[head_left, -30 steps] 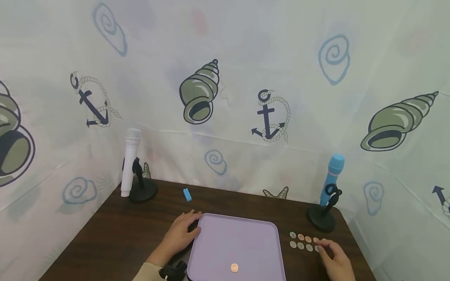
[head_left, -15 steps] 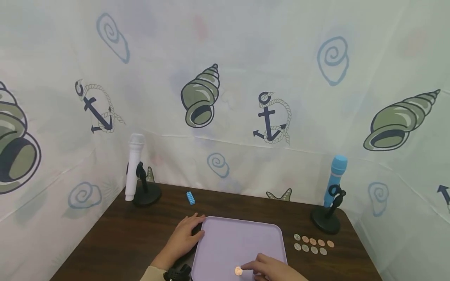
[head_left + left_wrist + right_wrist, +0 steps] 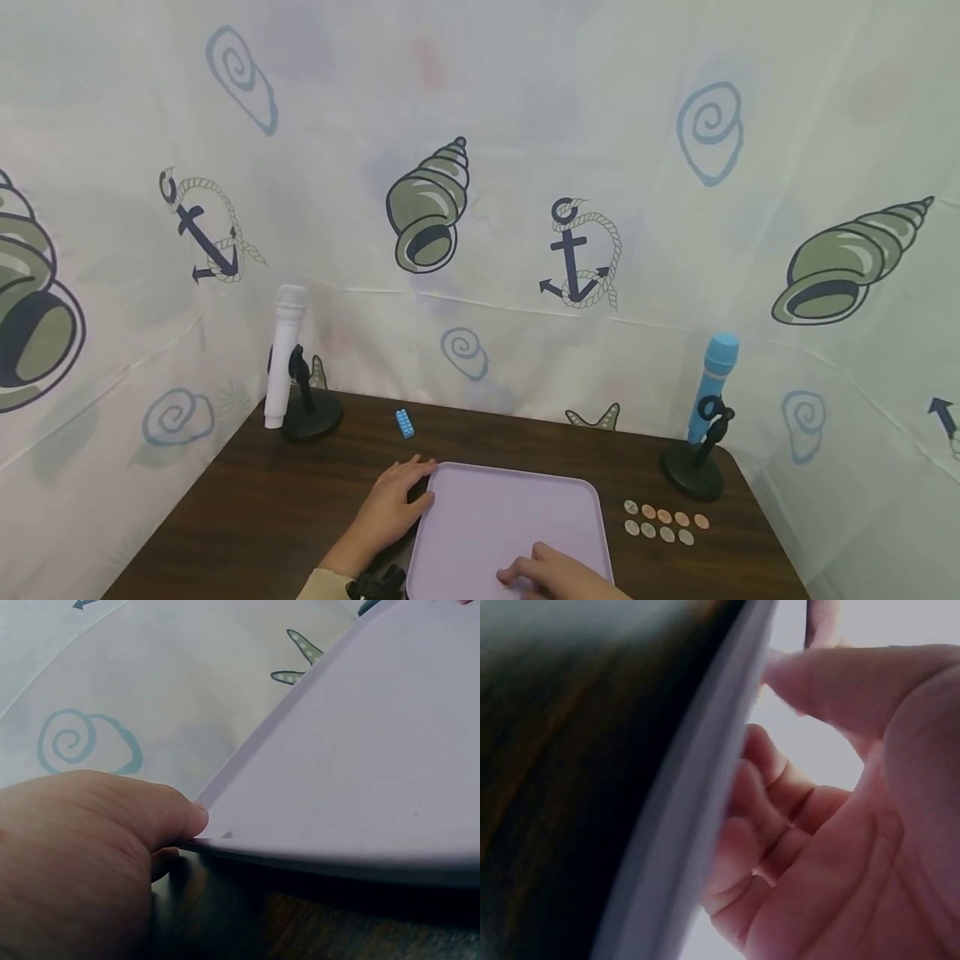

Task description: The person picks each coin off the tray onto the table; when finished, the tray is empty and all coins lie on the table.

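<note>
A pale purple tray lies at the front of the dark wooden table. My left hand rests against its left side, fingertips at the far left corner and thumb on the rim; the left wrist view shows this thumb touching the edge. Over the tray's near part is my right hand, its thumb and index finger bent together at the tray's surface. They appear to pinch a copper coin, which the fingers hide. In the right wrist view, the other fingers curl beside the tray's side.
Two rows of coins, silver and copper, lie right of the tray. Behind them a blue microphone leans on a black stand. A white microphone with its stand and a blue toy brick stand farther left.
My right hand has moved left from the coin rows to the copper coin on the tray and covers it. One more copper coin now lies in the far row. My left hand stays at the tray.
</note>
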Available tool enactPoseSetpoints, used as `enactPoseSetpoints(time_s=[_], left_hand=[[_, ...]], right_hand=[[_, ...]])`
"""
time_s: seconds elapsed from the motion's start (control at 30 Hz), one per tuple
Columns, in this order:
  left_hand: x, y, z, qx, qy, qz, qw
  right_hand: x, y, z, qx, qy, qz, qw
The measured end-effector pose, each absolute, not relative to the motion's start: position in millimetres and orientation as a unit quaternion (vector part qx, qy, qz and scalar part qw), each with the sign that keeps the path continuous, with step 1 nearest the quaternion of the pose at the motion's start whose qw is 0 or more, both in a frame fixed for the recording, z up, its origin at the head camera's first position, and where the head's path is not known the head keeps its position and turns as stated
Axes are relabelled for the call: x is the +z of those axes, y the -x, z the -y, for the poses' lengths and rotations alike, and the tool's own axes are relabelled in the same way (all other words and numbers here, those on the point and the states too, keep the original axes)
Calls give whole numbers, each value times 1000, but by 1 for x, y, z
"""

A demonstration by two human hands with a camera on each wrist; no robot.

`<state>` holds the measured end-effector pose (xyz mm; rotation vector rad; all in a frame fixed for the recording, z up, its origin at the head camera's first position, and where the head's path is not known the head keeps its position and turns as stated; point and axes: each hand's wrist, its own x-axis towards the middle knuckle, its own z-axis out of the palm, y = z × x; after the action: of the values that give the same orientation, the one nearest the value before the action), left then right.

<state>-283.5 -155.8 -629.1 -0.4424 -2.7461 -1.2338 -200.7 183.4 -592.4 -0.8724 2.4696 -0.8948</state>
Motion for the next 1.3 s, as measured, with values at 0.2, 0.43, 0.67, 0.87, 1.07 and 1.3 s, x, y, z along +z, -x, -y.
enactPoseSetpoints(time_s=[0.2,0.43,0.67,0.87,1.07,1.3], left_hand=[[-628,283,157,-405,149,901,47],[-631,283,160,-392,148,907,44],[-630,282,161,-394,145,906,50],[-631,282,156,-391,154,906,51],[-631,280,153,-399,153,903,44],[-630,281,159,-391,148,907,52]], right_hand=[[-590,204,-190,-299,334,-879,165],[-600,210,-194,-345,344,-857,170],[-595,207,-194,-370,321,-856,165],[-595,203,-205,-462,266,-812,236],[-597,201,-220,-537,243,-742,319],[-599,206,-222,-555,255,-712,347]])
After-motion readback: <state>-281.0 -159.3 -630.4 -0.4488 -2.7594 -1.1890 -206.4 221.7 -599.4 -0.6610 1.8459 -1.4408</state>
